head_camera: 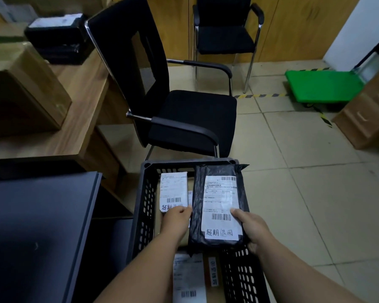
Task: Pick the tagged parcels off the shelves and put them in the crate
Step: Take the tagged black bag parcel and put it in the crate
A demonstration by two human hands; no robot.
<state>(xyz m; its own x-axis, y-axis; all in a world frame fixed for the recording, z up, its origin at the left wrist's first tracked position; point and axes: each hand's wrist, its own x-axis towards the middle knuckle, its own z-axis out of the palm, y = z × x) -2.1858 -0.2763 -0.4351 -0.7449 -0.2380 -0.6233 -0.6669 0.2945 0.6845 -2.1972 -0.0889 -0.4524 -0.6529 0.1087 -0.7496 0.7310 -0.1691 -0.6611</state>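
A dark perforated crate (143,204) stands on the floor in front of me. Over its right half I hold a black plastic parcel (198,215) with a white shipping label and handwritten characters. My right hand (251,228) grips its right edge, thumb on the label. My left hand (177,219) touches its left edge, fingers closed against it. Inside the crate lies a parcel with a white label (173,189) at the far left. Another labelled cardboard parcel (190,278) lies in the near part, between my forearms.
A black armchair (190,119) stands just beyond the crate, a second chair (225,38) further back. A wooden desk (74,110) with a cardboard box (24,92) is at left, a dark grey cabinet (37,226) at near left. A green platform cart (324,86) sits at right.
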